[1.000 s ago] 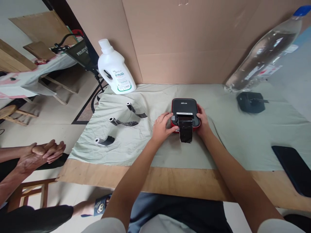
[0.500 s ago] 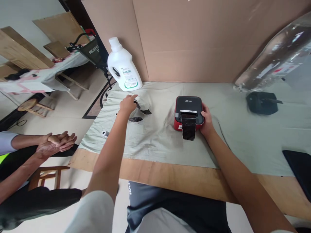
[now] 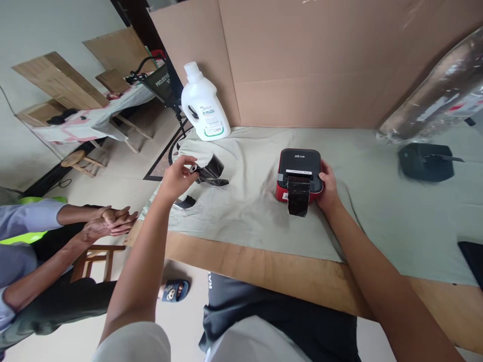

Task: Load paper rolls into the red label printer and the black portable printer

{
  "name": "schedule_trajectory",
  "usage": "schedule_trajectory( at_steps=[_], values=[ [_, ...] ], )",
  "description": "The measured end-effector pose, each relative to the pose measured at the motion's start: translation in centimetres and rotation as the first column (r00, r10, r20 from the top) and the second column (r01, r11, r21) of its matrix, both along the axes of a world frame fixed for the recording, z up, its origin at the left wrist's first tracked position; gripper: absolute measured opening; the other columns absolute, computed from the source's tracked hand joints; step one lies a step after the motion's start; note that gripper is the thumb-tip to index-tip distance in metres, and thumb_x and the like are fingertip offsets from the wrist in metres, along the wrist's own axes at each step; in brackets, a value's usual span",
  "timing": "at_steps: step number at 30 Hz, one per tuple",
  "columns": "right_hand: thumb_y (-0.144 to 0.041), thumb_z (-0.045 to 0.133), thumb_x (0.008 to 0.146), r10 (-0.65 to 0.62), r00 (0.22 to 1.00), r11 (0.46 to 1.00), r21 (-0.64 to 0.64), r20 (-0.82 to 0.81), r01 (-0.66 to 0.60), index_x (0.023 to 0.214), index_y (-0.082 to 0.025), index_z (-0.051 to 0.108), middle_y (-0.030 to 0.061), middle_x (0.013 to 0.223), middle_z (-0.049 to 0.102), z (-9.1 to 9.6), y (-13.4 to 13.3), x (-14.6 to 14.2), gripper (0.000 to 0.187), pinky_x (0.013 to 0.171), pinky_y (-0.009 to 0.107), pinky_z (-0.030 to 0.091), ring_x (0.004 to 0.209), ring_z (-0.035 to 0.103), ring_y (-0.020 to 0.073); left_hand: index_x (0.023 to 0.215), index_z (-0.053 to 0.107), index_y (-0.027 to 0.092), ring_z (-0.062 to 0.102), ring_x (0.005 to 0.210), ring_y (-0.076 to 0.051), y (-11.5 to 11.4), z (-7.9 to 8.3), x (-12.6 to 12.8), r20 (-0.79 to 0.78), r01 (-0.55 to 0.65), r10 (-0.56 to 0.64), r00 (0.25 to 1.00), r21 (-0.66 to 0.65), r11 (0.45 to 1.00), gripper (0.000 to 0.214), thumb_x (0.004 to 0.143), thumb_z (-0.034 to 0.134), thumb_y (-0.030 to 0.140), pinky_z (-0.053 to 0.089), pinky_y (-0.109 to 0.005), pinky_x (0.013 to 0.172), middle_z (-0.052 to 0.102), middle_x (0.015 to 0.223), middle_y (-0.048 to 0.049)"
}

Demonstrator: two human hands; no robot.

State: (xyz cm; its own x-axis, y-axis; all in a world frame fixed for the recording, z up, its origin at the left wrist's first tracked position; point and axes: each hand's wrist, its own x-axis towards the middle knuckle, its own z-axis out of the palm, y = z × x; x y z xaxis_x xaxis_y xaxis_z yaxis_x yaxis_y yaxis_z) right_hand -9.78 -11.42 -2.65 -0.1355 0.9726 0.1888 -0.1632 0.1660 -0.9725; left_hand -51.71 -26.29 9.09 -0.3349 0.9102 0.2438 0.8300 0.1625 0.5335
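Black roll (image 3: 210,168) now aloft in tight left grip (image 3: 178,177), right grip (image 3: 329,189) half-open against printer (image 3: 300,162)

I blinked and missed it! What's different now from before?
The left hand let go of the red-black machine, moved left and picked up a roll with a black tail. The right hand stayed on the machine's side; the white bottle stayed put.

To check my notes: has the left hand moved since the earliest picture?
Yes. Judged against the bottle, the left hand went leftward: first right of it at the printer, now slightly left, holding a roll.
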Motion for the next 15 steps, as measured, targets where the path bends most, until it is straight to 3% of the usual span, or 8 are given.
schedule_trajectory(
  at_steps=[4, 9, 12, 15],
  values=[
    [-0.045, 0.064, 0.076, -0.045, 0.990, 0.999, -0.032, -0.134, 0.041, 0.127, -0.031, 0.062, 0.0039, 0.148, 0.064, -0.3, 0.1, -0.2, 0.053, 0.119, 0.053, 0.048, 0.142, 0.057, 0.0288, 0.115, 0.069, 0.027, 0.066, 0.081, -0.019, -3.5, -1.3, -1.3, -0.009, 0.093, -0.094, 0.995, -0.117, 0.989, 0.039, 0.076, 0.063, 0.027, 0.055, -0.034, 0.087, 0.076, 0.111, -0.0034],
    [-0.041, 0.063, 0.075, -0.065, 0.987, 0.997, -0.052, -0.147, 0.058, 0.125, -0.029, 0.063, 0.0044, 0.147, 0.065, -0.4, 0.2, -0.2, 0.051, 0.117, 0.051, 0.050, 0.139, 0.060, 0.0280, 0.123, 0.071, 0.027, 0.070, 0.089, -0.026, -3.8, -3.5, -2.3, -0.152, 0.060, -0.110, 0.982, -0.303, 0.951, 0.049, 0.076, 0.056, 0.020, 0.055, -0.040, 0.094, 0.078, 0.117, -0.0051],
    [-0.040, 0.062, 0.077, -0.045, 0.990, 0.997, -0.069, -0.133, 0.036, 0.126, -0.029, 0.063, 0.0046, 0.147, 0.065, -0.4, 0.1, -0.2, 0.051, 0.115, 0.050, 0.052, 0.137, 0.062, 0.0274, 0.132, 0.070, 0.026, 0.070, 0.098, -0.028, -4.0, -3.7, -2.8, -0.205, 0.038, -0.108, 0.973, -0.320, 0.947, 0.055, 0.079, 0.055, 0.018, 0.054, -0.043, 0.098, 0.077, 0.127, -0.0063],
    [-0.039, 0.064, 0.077, -0.080, 0.990, 0.992, -0.110, -0.116, 0.068, 0.125, -0.028, 0.065, 0.0050, 0.143, 0.068, -0.1, 0.1, 0.2, 0.049, 0.114, 0.049, 0.054, 0.134, 0.064, 0.0274, 0.143, 0.064, 0.023, 0.065, 0.118, -0.031, -4.6, -3.0, -2.1, -0.241, 0.059, -0.111, 0.964, -0.212, 0.975, 0.063, 0.081, 0.055, 0.015, 0.052, -0.045, 0.105, 0.068, 0.143, -0.0080]
  ],
)
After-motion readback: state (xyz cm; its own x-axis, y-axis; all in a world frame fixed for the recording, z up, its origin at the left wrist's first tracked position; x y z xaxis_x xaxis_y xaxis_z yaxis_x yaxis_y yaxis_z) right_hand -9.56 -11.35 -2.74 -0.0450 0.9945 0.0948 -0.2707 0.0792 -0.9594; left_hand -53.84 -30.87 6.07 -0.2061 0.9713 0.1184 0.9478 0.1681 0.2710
